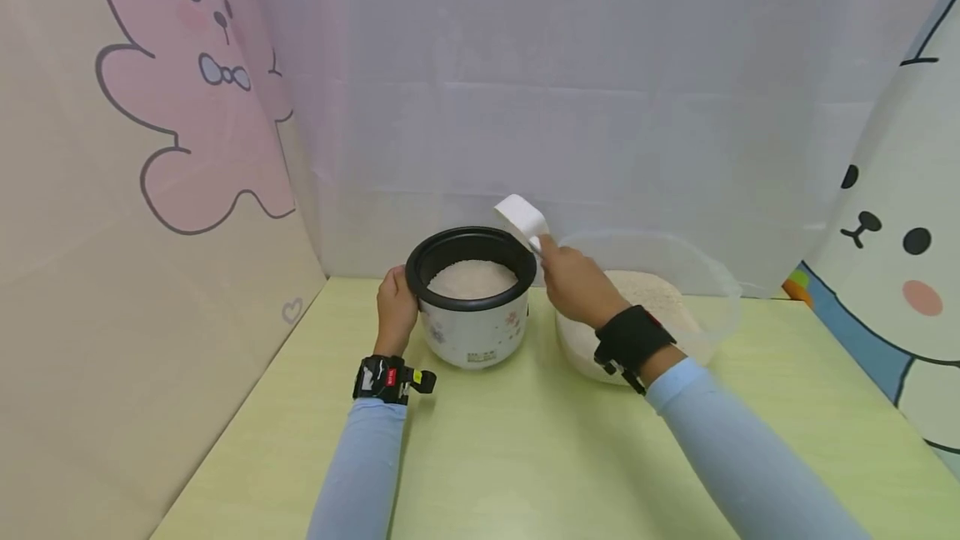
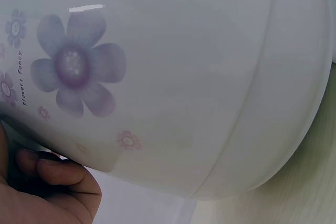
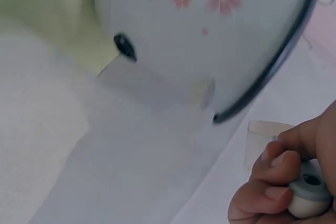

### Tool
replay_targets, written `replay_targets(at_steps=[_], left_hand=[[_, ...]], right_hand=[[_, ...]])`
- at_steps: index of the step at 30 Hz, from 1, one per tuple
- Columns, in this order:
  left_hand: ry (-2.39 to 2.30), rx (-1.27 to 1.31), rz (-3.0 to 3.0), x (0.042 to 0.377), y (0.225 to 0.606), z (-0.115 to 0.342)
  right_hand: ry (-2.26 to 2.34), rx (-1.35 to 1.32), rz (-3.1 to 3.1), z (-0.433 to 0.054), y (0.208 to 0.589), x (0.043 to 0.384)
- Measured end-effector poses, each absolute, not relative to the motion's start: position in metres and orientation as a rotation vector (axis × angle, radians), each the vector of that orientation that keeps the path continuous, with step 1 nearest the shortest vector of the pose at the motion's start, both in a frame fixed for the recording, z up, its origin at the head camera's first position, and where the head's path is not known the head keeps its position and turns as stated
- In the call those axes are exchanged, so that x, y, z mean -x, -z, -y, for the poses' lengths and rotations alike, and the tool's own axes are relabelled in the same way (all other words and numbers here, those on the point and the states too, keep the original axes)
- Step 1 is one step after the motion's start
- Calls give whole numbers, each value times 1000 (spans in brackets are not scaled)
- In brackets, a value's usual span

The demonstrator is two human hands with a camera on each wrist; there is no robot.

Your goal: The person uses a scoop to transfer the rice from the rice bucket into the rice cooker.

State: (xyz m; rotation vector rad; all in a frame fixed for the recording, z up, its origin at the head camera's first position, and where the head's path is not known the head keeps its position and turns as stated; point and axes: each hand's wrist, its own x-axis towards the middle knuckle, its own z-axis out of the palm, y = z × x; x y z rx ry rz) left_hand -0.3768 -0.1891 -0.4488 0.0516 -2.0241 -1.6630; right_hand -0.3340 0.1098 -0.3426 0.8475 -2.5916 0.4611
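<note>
A white rice cooker [image 1: 474, 336] with a flower print and black rim stands lidless, white rice [image 1: 472, 280] inside. At its left side my left hand [image 1: 396, 307] grips it; in the left wrist view the curled fingers [image 2: 65, 174] are at a dark part beside the body, probably the handle. My right hand [image 1: 581, 280] holds a white scoop [image 1: 521, 217] by its handle, raised and tilted over the cooker's right rim. In the right wrist view its fingers curl round the grey-ended handle [image 3: 310, 190]. The inside of the scoop's cup is hidden.
Right of the cooker, under my right forearm, stands a translucent tub [image 1: 720, 294] of rice [image 1: 652, 294]. Both vessels are on a pale green table [image 1: 495, 457]. A white curtain [image 1: 480, 107] hangs close behind them, with printed cloths at both sides.
</note>
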Motion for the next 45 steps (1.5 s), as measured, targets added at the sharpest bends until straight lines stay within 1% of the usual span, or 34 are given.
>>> replay_targets(at_steps=[8,19,25,34,45], left_hand=[[1659,-44,2026,377,446,186],[1650,-64,2044,378,447,191],[1684,-67,2039,379,447,191],[1697,-63,2045,378,449,191],[1724,-68,2045,376,450,191]], right_hand=[[-532,-689,2675,-168,332,345],[-442,-620,2939,-229,345,356],[-325,-517,3167,-257,349,359],[-106,-467,3219,-278,360,354],[112,-452,3241,-266,354,346]])
